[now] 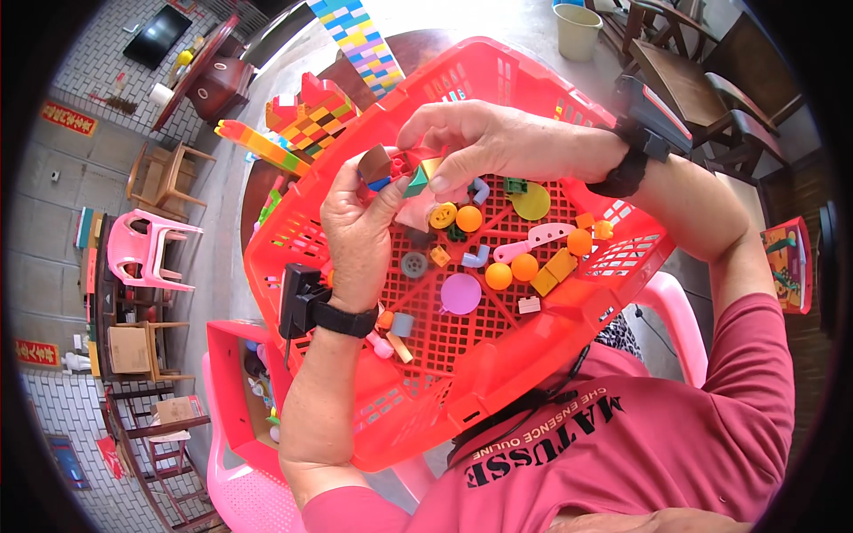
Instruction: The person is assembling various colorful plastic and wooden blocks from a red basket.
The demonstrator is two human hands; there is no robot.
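Head: left hand point(357, 222), right hand point(487, 142) hold blocks point(399, 167), seemingly joined

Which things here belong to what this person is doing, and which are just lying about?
Seemingly part of the work:
toy blocks between the left hand and right hand
red basket
loose toy pieces in it

Apparently just lying about:
pale bucket
cardboard box at far left
dark screen

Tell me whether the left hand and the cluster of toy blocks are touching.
Touching. The head view shows the left hand holding the cluster of toy blocks between its thumb and fingers.
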